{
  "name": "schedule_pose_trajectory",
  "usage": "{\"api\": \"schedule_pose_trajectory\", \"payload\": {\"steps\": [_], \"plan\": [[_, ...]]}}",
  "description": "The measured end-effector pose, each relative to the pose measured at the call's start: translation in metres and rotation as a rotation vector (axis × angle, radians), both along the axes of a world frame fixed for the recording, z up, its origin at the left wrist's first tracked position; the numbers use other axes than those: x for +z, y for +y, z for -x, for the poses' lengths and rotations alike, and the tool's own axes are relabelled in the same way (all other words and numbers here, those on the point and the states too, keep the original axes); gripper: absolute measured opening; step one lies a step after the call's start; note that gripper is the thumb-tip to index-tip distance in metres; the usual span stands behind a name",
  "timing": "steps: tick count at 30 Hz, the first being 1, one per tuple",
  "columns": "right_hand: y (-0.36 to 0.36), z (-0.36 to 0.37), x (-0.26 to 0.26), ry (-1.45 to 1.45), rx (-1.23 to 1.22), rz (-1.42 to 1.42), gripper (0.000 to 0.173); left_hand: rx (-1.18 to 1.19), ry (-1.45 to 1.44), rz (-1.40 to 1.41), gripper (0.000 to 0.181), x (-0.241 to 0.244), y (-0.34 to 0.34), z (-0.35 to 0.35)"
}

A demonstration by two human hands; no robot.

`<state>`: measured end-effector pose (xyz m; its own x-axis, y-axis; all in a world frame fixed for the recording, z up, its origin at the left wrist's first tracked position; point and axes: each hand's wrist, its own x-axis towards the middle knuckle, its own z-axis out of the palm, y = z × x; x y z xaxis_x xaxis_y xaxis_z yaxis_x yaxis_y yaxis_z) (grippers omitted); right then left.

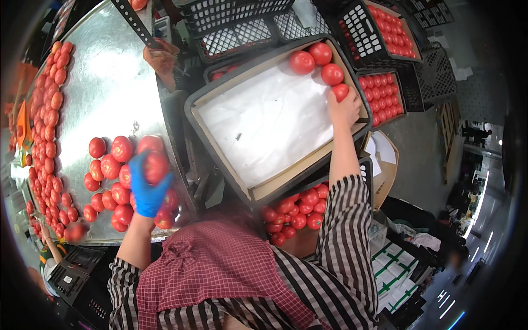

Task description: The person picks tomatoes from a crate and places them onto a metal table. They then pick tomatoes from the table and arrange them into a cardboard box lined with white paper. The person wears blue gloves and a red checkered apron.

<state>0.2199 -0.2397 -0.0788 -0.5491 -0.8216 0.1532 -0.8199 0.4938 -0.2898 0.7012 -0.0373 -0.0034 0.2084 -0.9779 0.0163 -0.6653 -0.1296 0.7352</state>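
My left hand (pixel 150 189), in a blue glove, is around a blurred red tomato (pixel 155 167) over a loose group of tomatoes (pixel 121 193) on the metal table. My right hand (pixel 346 108) is bare and grips a tomato (pixel 340 92) at the right side of a black crate (pixel 272 202). Three more tomatoes (pixel 301 62) lie in that crate's upper right corner, beside the held one. White lining paper (pixel 264 123) covers the crate's bottom, with cardboard along its walls. Fingers partly hide both held tomatoes.
Many tomatoes (pixel 50 132) line the table's far left. Black crates (pixel 235 33) stand beyond the lined one; filled crates (pixel 381 97) stand at the right. Another crate of tomatoes (pixel 299 212) sits near my body. A perforated metal strip (pixel 134 22) crosses the table's upper edge. A co-worker's arm (pixel 51 245) shows lower left.
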Motion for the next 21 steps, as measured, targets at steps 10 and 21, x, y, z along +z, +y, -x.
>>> {"api": "schedule_pose_trajectory", "payload": {"steps": [10,21], "plan": [[-0.004,0.015,-0.023,-0.462,0.058,0.141,0.057,0.250,-0.501,-0.025,0.075,-0.029,0.048,-0.104],[0.098,-0.095,0.033,-2.006,0.204,0.081,0.050,0.059,-0.613,-0.084,0.064,-0.012,0.003,-0.062]]}}
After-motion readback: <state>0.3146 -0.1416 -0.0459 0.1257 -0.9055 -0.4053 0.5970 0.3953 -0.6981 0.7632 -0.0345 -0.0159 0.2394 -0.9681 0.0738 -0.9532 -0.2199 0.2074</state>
